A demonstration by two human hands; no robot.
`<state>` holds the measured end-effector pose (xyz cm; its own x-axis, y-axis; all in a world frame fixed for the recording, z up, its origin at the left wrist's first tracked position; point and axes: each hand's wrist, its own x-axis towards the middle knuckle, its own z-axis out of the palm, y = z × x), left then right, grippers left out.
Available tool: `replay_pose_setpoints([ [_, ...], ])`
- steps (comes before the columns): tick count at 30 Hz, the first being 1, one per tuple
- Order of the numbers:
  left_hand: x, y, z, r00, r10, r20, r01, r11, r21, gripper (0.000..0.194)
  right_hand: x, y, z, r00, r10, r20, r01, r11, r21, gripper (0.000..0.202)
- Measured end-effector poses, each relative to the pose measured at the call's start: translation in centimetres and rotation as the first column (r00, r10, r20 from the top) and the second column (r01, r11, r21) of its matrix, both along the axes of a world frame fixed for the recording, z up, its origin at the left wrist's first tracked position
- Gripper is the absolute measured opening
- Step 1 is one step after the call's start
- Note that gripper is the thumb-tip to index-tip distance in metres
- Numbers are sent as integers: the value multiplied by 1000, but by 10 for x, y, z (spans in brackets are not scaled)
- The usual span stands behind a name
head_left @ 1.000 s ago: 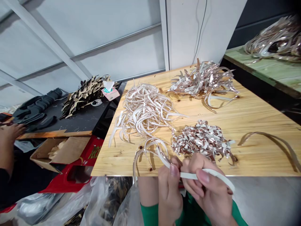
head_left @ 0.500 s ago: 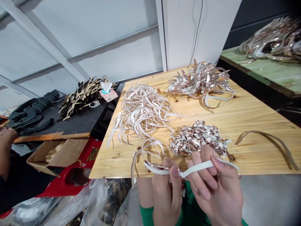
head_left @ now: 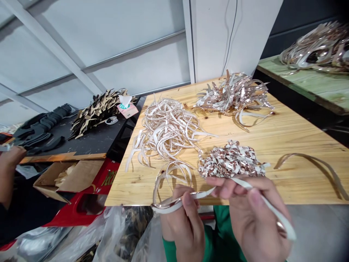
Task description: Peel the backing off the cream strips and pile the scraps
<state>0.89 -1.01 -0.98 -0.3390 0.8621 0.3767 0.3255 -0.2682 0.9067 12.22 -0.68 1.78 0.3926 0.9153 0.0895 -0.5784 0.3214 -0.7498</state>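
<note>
Between my two hands runs a narrow strip (head_left: 203, 194), white on one face and shiny rose gold on the other. My left hand (head_left: 184, 214) pinches it between thumb and fingers at the table's front edge. My right hand (head_left: 259, 214) grips it farther right, and a loose white length curls down past the thumb. Just beyond the fingers lies a heap of short rose-gold and white pieces (head_left: 231, 160). A tangle of long thin strips (head_left: 169, 127) spreads on the wooden table (head_left: 261, 138) to the left.
A bundle of wider shiny strips (head_left: 234, 94) lies at the table's back. One curved strip (head_left: 316, 158) is at the right. On the black table (head_left: 89, 143) are dark and tan pieces and a tissue box (head_left: 127, 107). A co-worker's arm (head_left: 9, 171) shows at far left, near a cardboard box (head_left: 79, 176).
My hands have moved apart, drawing the strip out. My right hand has turned, and its end of the strip now hangs down to the right.
</note>
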Motion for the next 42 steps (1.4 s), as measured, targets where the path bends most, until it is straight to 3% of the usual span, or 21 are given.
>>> replay_pose_setpoints([
  [2,-2,-1,-1,994,43,-98,-39,998,46,40,-7,-3,-1,982,1,189,5,999,-31,13],
  [6,-4,0,-4,980,74,-182,-56,993,105,31,-15,-8,-1,859,159,487,-86,982,-170,15],
  [14,-3,4,-7,974,46,-224,-6,984,177,25,-8,-7,-7,665,208,718,-67,973,-219,23],
  [20,-7,4,-10,974,14,-225,28,982,185,26,2,-1,-14,573,283,769,-131,958,-255,19],
  [22,-10,4,-6,976,78,-205,-33,976,214,31,4,2,-17,530,338,778,-181,941,-286,13],
  [25,-17,3,3,955,249,-163,-194,936,293,44,6,3,-17,462,483,744,-363,868,-338,16],
  [28,-28,5,7,942,260,-211,-203,944,260,45,13,0,-10,492,579,651,-477,804,-355,18],
  [31,-38,18,0,929,204,-309,-184,979,93,44,31,0,0,589,404,700,-354,908,-226,17],
  [34,-43,41,-9,935,148,-323,-197,972,-127,47,53,4,6,539,135,831,-139,988,-71,33],
  [37,-43,66,-10,932,15,-363,-131,946,-297,50,72,11,6,448,53,893,39,996,-79,38],
  [42,-37,87,-9,924,-9,-382,-124,939,-321,46,88,35,-12,215,34,976,343,933,-109,30],
])
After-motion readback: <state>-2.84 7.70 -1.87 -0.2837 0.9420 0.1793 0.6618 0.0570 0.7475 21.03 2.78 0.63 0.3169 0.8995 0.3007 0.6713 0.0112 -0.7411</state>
